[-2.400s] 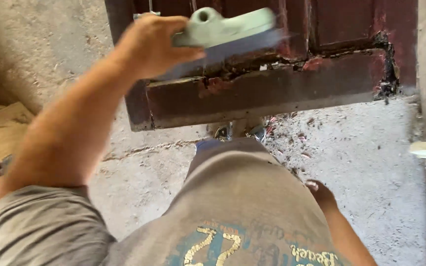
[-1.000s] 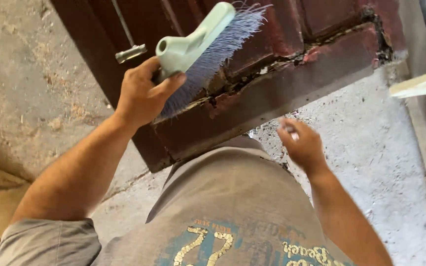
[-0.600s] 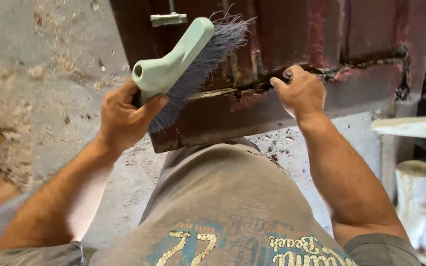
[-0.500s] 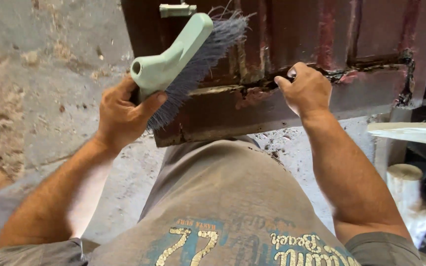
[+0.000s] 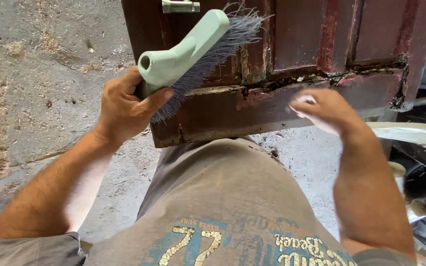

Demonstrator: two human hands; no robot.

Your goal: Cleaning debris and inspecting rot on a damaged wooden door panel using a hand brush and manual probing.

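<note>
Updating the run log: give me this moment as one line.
left hand: grips pale green plastic brush, dark bristles against dark red wooden door | right hand: blurred, empty, near cracked lower rail

Looking down from my feed, I see the person's T-shirt [image 5: 223, 197] filling the lower middle of the view, a faded grey-brown cotton, stretched smooth over the belly. Low on the front there's a worn print: a blue-teal patch with cream numerals and curly cream lettering beside it, cracked and partly cut off by the bottom edge. The short sleeve [image 5: 30, 249] on the left side shows at the bottom corner, same washed-out grey, with a stitched hem. Both forearms are bare and hairy, no watch, no bands. The left hand [image 5: 124, 106] and right hand [image 5: 329, 108] wear no gloves or rings; the right one is blurred.
</note>
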